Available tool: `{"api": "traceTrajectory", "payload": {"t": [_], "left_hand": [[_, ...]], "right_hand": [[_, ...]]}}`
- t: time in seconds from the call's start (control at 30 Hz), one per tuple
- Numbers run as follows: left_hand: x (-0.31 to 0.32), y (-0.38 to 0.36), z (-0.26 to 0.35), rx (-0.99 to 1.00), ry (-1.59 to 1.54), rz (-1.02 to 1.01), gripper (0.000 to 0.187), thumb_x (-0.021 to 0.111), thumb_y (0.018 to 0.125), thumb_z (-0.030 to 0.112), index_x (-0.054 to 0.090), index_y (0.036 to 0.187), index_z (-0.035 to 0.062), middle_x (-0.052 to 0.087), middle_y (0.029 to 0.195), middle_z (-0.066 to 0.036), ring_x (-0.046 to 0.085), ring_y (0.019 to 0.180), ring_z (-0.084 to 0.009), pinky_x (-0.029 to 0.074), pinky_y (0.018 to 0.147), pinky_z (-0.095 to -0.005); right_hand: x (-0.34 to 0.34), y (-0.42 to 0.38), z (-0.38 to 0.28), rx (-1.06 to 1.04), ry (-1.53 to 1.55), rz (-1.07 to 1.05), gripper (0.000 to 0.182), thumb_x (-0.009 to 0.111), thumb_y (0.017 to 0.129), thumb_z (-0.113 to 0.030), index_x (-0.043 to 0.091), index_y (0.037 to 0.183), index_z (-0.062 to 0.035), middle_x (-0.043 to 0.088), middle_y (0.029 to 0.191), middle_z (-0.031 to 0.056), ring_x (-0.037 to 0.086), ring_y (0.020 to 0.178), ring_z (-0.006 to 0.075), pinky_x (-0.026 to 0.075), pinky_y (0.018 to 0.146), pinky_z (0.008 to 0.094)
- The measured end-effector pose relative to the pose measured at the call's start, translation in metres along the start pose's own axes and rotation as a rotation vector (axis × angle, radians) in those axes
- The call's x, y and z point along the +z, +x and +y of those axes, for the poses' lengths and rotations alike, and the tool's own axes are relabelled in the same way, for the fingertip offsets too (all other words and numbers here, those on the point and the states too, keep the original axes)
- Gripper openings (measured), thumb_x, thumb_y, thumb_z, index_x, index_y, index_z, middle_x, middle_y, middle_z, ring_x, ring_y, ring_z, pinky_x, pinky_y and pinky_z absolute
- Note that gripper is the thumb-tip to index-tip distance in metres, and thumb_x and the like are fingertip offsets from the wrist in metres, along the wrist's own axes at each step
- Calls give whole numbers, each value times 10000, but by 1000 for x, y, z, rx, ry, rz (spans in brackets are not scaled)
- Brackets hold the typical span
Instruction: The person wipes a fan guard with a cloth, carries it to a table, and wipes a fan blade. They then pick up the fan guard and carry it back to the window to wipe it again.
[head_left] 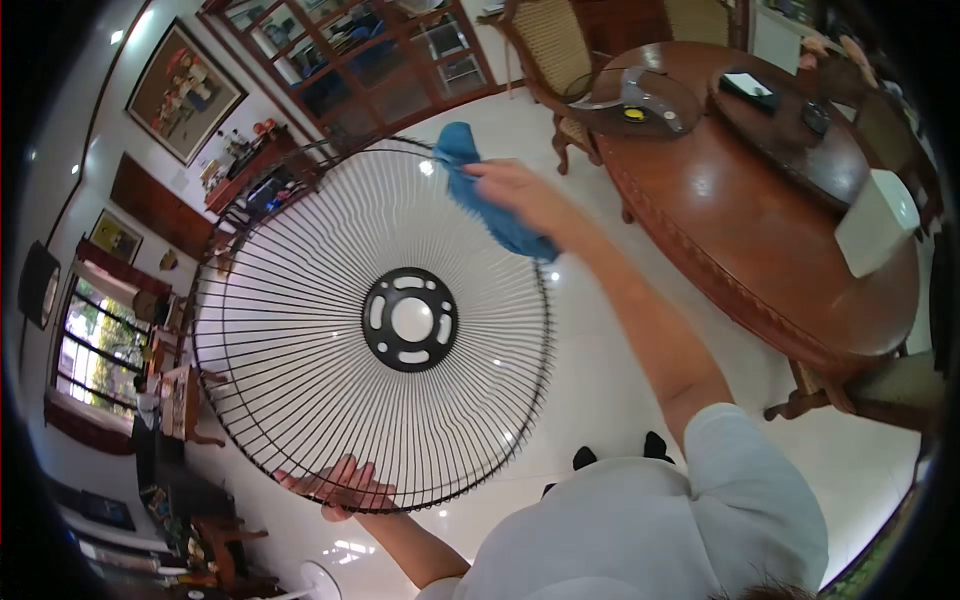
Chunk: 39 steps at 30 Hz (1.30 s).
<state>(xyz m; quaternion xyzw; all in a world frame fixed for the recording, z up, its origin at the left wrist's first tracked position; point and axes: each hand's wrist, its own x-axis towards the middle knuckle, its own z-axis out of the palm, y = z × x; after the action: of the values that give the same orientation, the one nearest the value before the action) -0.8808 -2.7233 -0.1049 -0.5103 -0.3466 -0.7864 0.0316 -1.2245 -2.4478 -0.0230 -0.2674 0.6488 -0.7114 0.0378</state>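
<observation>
A round black wire fan grille (410,368) with a holed hub plate at its centre fills the middle of the view, held up off the floor. My left hand (345,486) grips its lower rim, the fingers showing behind the wires. At the upper right of the grille, my right hand (520,200) presses a blue cloth (458,145) against the rim and outer wires. The cloth hangs down past the hand along the edge. Part of the right hand is blurred, and the cloth hides that stretch of rim.
An oval wooden table (740,230) stands at the right, bearing a transparent fan blade (650,100) and a white box-like object (878,225). A cane-backed chair (548,50) is behind it. Wooden furniture and a window (100,340) line the left side. Glossy white tiles (600,350) form the floor.
</observation>
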Motion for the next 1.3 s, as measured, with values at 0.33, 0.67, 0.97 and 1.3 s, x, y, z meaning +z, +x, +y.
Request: {"api": "traceTrajectory", "payload": {"t": [0.33, 0.67, 0.97, 1.3], "left_hand": [[34, 50, -54, -95, 271, 597, 973, 585, 788, 11, -55, 1436, 354, 126, 1370, -453, 216, 1263, -598, 316, 849, -764], [11, 72, -51, -301, 296, 435, 1001, 592, 764, 0, -50, 1414, 409, 133, 1383, -436, 176, 1294, -577, 248, 918, -767], [-33, 240, -191, -445, 559, -447, 732, 536, 710, -168, 398, 1378, 97, 341, 1420, -235, 373, 1310, -320, 386, 1001, -374], [-34, 335, -442, -903, 579, -1098, 706, 428, 713, -146, 463, 1339, 177, 448, 1343, -194, 480, 1175, -377, 418, 959, -403]], "right_hand": [[46, -17, 136, -10, -674, 499, 285, 508, 879, -283, 529, 1084, -86, 527, 994, 179, 542, 921, 388, 460, 798, 458], [-26, -67, 231, 752, -54, 324, 268, 486, 876, -206, 578, 861, 46, 582, 729, 110, 553, 583, 210, 456, 544, 409], [-221, -187, 13, 654, 517, 722, 282, 513, 919, -301, 604, 1048, -68, 645, 961, 75, 622, 819, 174, 528, 720, 325], [-389, -309, 104, 121, 830, 862, 699, 404, 900, -567, 432, 1313, -4, 498, 1291, 154, 495, 1146, 281, 403, 996, 379]]}}
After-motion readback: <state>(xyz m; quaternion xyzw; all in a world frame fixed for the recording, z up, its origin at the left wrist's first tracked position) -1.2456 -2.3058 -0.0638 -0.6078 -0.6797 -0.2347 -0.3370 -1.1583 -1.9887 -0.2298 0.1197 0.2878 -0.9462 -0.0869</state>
